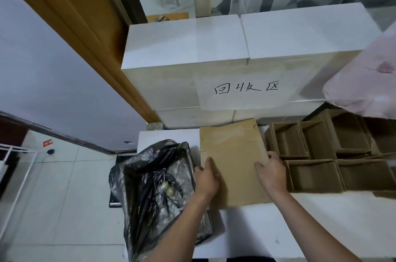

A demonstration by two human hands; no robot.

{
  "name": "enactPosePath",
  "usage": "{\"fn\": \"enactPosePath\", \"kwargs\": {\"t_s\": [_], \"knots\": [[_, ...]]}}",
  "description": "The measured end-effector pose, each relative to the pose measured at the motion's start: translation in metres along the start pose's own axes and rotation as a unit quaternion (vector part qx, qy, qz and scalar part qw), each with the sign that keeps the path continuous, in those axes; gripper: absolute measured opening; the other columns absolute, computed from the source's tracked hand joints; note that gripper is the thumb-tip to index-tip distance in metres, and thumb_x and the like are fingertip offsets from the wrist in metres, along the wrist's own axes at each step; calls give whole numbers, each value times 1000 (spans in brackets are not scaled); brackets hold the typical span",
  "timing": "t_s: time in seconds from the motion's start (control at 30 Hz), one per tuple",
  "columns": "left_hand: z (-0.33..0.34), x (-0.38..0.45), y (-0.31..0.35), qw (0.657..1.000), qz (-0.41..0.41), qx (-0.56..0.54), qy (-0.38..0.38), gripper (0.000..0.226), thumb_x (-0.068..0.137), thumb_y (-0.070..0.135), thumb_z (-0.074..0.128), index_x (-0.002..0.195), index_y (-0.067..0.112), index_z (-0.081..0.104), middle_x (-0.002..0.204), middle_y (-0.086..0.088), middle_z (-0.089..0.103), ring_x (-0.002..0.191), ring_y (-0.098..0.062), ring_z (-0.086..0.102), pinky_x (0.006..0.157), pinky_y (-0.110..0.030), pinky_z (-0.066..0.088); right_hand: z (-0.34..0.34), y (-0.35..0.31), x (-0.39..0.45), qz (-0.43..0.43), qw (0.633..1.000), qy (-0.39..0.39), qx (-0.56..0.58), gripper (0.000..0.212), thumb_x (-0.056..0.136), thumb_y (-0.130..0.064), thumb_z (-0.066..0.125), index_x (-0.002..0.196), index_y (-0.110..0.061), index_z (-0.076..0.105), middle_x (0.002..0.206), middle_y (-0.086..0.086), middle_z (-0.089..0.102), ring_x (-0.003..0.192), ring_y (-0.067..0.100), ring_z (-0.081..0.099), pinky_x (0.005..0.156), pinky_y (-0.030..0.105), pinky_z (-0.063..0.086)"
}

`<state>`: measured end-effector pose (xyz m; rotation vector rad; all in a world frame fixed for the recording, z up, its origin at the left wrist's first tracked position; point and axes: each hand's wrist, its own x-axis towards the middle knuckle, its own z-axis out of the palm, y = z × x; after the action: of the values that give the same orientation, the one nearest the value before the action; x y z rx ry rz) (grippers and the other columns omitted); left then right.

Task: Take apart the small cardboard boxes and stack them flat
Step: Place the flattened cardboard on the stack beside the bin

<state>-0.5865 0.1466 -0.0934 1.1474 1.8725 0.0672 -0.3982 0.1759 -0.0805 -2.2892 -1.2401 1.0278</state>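
A flattened brown cardboard box (232,154) lies on the white table (321,218), in front of the big white boxes. My left hand (206,178) grips its left edge, thumb on top. My right hand (271,172) holds its right edge, fingers curled over the side. To the right stand several small open cardboard boxes (317,163), still assembled, packed side by side in rows.
Large white boxes (214,51) with a handwritten paper label (246,89) rise behind the table. A bin lined with a black plastic bag (154,186) stands at the table's left edge. A pale pink bag (368,81) hangs at the right. Tiled floor lies to the left.
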Motion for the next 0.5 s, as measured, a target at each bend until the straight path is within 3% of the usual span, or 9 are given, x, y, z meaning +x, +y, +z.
{"fn": "enactPosePath", "kwargs": {"t_s": [0.17, 0.5], "knots": [[4, 17, 3, 1000, -18, 24, -7, 58, 100, 17, 47, 153, 14, 24, 137, -26, 41, 124, -38, 44, 107, -37, 36, 13, 5, 15, 23, 1000, -6, -17, 36, 88, -11, 66, 121, -4, 51, 121, 19, 60, 107, 38, 59, 89, 43, 52], [10, 39, 7, 996, -47, 47, -55, 61, 99, 11, 50, 152, 8, 21, 143, -24, 25, 131, -42, 38, 115, -43, 33, 26, 18, 35, 70, 996, -39, -47, 36, 90, -13, 64, 120, -2, 48, 115, 23, 63, 104, 38, 62, 85, 42, 54]]}}
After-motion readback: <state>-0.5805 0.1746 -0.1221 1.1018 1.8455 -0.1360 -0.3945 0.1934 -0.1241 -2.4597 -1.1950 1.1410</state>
